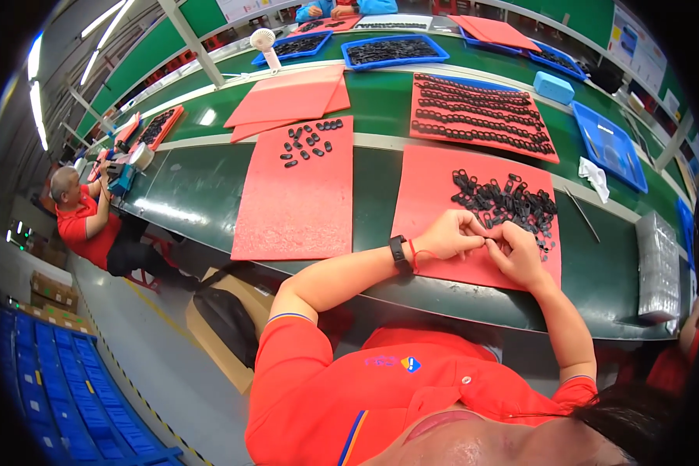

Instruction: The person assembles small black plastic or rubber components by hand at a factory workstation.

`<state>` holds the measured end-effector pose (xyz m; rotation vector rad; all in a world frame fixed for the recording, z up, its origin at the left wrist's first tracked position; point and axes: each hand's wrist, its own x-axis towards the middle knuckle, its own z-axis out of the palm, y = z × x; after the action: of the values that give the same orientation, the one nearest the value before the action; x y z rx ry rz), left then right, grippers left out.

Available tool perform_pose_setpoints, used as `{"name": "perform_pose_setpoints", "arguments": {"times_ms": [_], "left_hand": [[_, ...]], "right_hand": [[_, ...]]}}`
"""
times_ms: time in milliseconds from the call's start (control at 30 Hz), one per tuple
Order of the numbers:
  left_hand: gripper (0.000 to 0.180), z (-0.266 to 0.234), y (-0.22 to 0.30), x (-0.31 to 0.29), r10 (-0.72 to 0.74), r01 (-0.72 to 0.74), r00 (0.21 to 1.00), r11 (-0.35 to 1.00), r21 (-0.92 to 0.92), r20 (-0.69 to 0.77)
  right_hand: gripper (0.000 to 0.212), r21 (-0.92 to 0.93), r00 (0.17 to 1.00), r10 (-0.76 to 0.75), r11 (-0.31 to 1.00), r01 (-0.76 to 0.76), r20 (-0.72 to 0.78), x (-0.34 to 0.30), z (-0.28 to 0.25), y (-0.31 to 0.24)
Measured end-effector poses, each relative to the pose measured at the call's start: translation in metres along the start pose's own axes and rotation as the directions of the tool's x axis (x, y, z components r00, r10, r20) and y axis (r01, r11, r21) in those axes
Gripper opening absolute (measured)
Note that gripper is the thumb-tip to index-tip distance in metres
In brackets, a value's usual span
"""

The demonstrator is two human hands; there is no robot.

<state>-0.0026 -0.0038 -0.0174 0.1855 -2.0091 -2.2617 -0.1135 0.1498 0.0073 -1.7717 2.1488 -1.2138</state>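
Over the near edge of a red foam mat (427, 194), my left hand (452, 235) and my right hand (514, 252) meet fingertip to fingertip. Both are closed in a pinch on something too small to make out. Just beyond them lies a loose heap of small black plastic parts (505, 200), some with an oval opening. Small grey discs (547, 233) are scattered by the heap's right side. To the left, a second red mat (291, 210) carries several black oval pieces (307, 144), spaced apart at its far end.
Farther back, a red sheet (485, 109) holds black parts in rows. Blue trays (396, 51), a light blue box (554, 87) and a white cloth (594, 179) stand around. Tweezers (582, 213) and a stack of clear plastic trays (658, 268) lie right. Another person (89, 213) works at left.
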Motion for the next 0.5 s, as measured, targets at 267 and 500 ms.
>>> {"name": "perform_pose_setpoints", "arguments": {"times_ms": [267,500], "left_hand": [[0.013,0.007,-0.002,-0.002,-0.044,0.043,0.999,0.998,-0.055,-0.017],[0.013,0.009,0.004,-0.008,-0.074,0.088,0.993,0.983,0.16,-0.096]], "right_hand": [[0.01,0.07,0.999,0.011,0.997,-0.008,-0.037,-0.004,0.0,-0.001],[0.017,-0.069,0.985,-0.175,0.982,0.175,-0.002,-0.011,0.003,0.019]]}}
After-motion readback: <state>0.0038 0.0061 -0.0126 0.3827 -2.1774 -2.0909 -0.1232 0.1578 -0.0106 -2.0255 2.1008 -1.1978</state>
